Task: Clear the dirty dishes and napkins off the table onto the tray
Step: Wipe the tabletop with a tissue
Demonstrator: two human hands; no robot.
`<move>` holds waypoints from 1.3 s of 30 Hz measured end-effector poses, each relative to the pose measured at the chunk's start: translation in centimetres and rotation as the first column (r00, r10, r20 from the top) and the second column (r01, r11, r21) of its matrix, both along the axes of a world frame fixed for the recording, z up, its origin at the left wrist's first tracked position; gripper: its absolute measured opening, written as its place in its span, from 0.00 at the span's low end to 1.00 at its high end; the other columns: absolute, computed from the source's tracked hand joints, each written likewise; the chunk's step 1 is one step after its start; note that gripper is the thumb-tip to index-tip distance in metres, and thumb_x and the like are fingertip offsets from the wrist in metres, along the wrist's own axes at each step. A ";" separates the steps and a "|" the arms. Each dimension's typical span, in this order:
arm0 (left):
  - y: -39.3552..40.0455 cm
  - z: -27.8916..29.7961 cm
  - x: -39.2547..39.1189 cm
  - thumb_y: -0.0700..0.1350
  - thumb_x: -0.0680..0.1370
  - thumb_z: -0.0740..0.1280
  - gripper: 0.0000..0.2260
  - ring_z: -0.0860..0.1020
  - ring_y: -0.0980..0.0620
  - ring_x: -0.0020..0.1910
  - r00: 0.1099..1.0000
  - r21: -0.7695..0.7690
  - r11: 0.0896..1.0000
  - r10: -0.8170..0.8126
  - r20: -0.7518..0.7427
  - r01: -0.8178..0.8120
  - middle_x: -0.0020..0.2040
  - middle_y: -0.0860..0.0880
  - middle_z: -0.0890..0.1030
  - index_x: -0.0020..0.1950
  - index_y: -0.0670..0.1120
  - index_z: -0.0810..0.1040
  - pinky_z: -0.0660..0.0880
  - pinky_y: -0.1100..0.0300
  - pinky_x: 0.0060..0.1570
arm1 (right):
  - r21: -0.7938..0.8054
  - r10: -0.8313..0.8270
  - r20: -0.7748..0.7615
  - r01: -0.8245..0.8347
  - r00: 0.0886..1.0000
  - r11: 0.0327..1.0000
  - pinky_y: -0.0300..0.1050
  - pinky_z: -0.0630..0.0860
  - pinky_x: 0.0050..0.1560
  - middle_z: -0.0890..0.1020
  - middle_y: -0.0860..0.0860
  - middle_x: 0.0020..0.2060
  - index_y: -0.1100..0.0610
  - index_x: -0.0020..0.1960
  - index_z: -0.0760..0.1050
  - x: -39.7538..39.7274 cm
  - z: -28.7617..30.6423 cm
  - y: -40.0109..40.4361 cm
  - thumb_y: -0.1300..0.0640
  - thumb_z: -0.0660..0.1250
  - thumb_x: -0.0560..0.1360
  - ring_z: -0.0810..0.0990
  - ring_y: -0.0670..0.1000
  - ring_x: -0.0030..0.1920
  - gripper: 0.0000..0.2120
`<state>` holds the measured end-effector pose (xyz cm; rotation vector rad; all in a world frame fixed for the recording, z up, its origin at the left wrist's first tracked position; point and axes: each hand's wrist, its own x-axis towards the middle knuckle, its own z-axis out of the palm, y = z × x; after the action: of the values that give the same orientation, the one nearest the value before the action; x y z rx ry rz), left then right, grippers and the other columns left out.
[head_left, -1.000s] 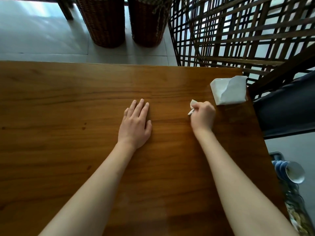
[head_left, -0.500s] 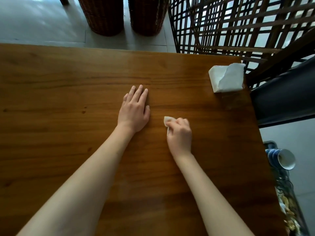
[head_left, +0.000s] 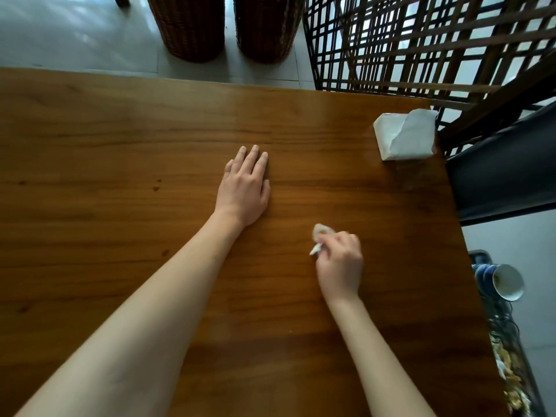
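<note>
My right hand (head_left: 340,261) grips a small crumpled white napkin (head_left: 319,234) and presses it on the wooden table (head_left: 120,130), right of centre. Flat on the table's middle lies my left hand (head_left: 245,189), fingers straight, holding nothing. A white tissue pack (head_left: 404,135) stands at the table's far right corner. Below the table's right edge a dark tray (head_left: 478,255) carries stacked blue-and-white cups (head_left: 499,281) and food scraps (head_left: 508,374).
Two wicker baskets (head_left: 192,25) stand on the tiled floor beyond the far edge. A dark lattice screen (head_left: 421,43) and a dark chair (head_left: 505,167) border the right side.
My right hand has dragged the napkin from near the tissue pack toward me across the table, first leftward, then back right. The left hand has stayed flat.
</note>
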<state>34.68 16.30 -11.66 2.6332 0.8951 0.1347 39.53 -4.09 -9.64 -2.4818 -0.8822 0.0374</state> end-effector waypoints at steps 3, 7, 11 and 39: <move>0.0 0.9 -0.7 0.47 0.80 0.56 0.23 0.53 0.43 0.75 0.999 0.030 0.999 -0.013 -0.038 0.014 0.76 0.43 0.59 0.75 0.44 0.60 0.51 0.50 0.72 | -0.004 -0.083 -0.041 0.083 0.996 0.997 0.47 0.78 0.34 0.81 0.59 0.36 0.66 0.45 0.82 -1.8 0.5 0.7 0.74 0.70 0.67 0.78 0.59 0.39 0.10; 0.1 2.6 -5.2 0.44 0.79 0.59 0.21 0.58 0.43 0.74 1.000 0.076 0.997 0.017 0.005 -0.017 0.73 0.42 0.64 0.72 0.43 0.66 0.54 0.48 0.71 | 0.016 0.122 -0.180 -0.121 0.976 0.993 0.42 0.78 0.38 0.82 0.56 0.39 0.63 0.46 0.83 -3.9 1.6 -0.2 0.72 0.70 0.69 0.79 0.53 0.41 0.09; 3.0 3.9 -11.8 0.43 0.78 0.60 0.21 0.60 0.43 0.73 0.990 0.119 0.983 0.140 -0.015 -0.137 0.72 0.42 0.66 0.71 0.43 0.67 0.56 0.47 0.71 | 0.162 0.011 -0.216 0.025 0.976 0.986 0.44 0.80 0.42 0.80 0.55 0.45 0.60 0.45 0.83 -4.2 3.5 3.5 0.71 0.68 0.71 0.78 0.51 0.46 0.09; 11.7 -0.4 -20.5 0.44 0.79 0.57 0.23 0.55 0.44 0.75 0.997 -0.039 0.999 0.019 0.076 -0.016 0.75 0.43 0.60 0.74 0.43 0.61 0.54 0.49 0.71 | -0.001 0.074 -0.119 -0.075 0.990 0.997 0.45 0.74 0.54 0.82 0.57 0.50 0.59 0.61 0.77 -14.5 0.7 24.5 0.68 0.64 0.74 0.77 0.54 0.54 0.16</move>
<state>14.23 28.04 -12.09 2.5668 0.8860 0.2188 25.07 20.43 -8.92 -2.4224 -0.9243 0.2118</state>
